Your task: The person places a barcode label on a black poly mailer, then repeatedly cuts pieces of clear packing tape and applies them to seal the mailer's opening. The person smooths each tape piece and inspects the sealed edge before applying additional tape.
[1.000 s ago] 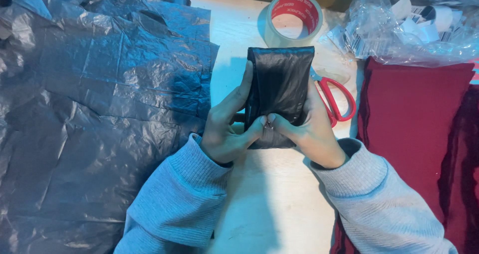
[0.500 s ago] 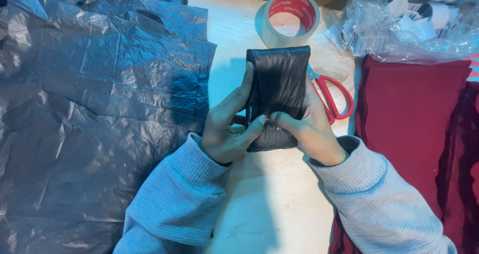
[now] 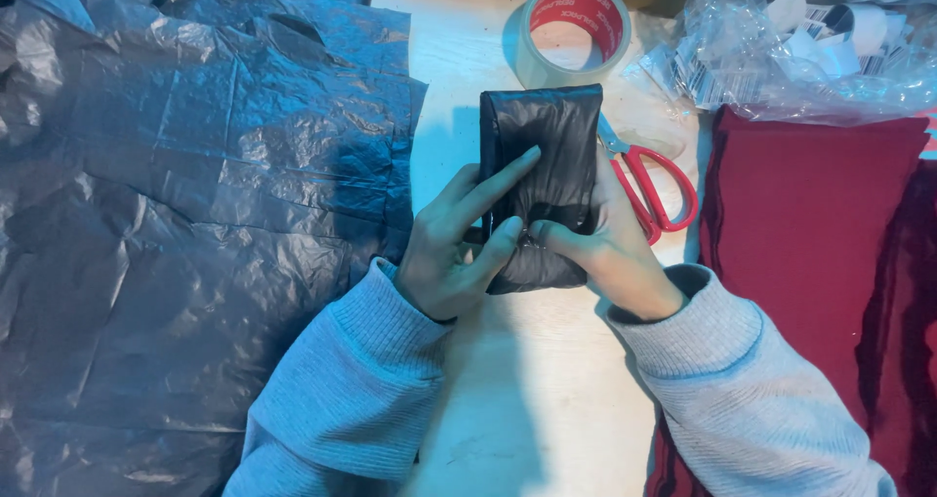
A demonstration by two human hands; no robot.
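Hands grasp a small black plastic-wrapped rectangular packet (image 3: 542, 180) at centre tabletop (image 3: 527, 399): left hand (image 3: 459, 248) pinning its face, right hand (image 3: 605, 243) gripping its 3 o'clock edge. Pressing folds flat and tight should keep the wrap neat; red-handled scissors (image 3: 654, 189) lie just at 3 o'clock.

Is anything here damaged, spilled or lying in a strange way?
Nothing stands out. Both the left hand and the right hand hold a folded black plastic packet. Red-handled scissors lie flat on the pale table.

Bare table (image 3: 527, 399) lies open toward the near edge, between the sleeves. Grey plastic sheets (image 3: 195, 214) cover the left side. Tape (image 3: 571, 28) blocks the far edge; scissors (image 3: 654, 189) and red cloth (image 3: 800, 233) crowd the right.
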